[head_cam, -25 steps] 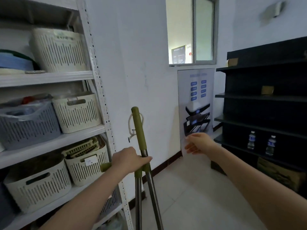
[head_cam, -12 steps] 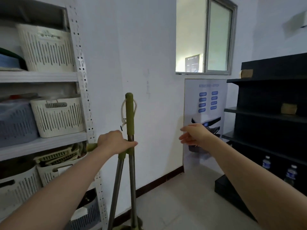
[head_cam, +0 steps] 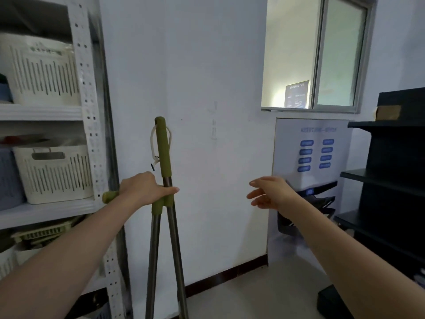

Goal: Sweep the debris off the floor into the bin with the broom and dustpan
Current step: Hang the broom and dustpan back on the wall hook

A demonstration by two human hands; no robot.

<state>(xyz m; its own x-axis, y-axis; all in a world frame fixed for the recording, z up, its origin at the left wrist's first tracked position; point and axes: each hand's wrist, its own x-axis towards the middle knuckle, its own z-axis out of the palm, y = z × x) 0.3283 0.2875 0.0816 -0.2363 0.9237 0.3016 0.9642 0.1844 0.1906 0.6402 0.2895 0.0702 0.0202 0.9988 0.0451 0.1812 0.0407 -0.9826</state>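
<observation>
1. Biggest thing here is the plain white wall (head_cam: 207,65), with pale floor tiles (head_cam: 253,295) below it.
2. On the left is a white metal rack (head_cam: 92,111) holding slotted cream baskets (head_cam: 55,171). It's pretty blurry, so I can't make out what's inside them.
3. On the right is some black shelving (head_cam: 391,180), cut off by the edge. Next to it a poster board (head_cam: 312,139) leans on the wall under a window (head_cam: 322,54). The print on it is too soft to read.
4. The task gear is two thin metal poles standing just in front of the wall, beside the rack and touching near the top. The taller pole (head_cam: 163,153) has a long olive-green grip. The shorter pole (head_cam: 153,249) ends in an olive fitting with a stub (head_cam: 110,197) poking out to the left. Both bottoms run out of the picture, so I can't tell which is the broom and which is the dustpan.
5. The left hand (head_cam: 143,188) is wrapped around where the poles meet, with the thumb lying across the taller one.
6. The right hand (head_cam: 273,193) is up in the air in front of the poster, fingers loosely spread, holding nothing.
7. A small white cord loop (head_cam: 153,143) hangs off the taller pole's grip.
</observation>
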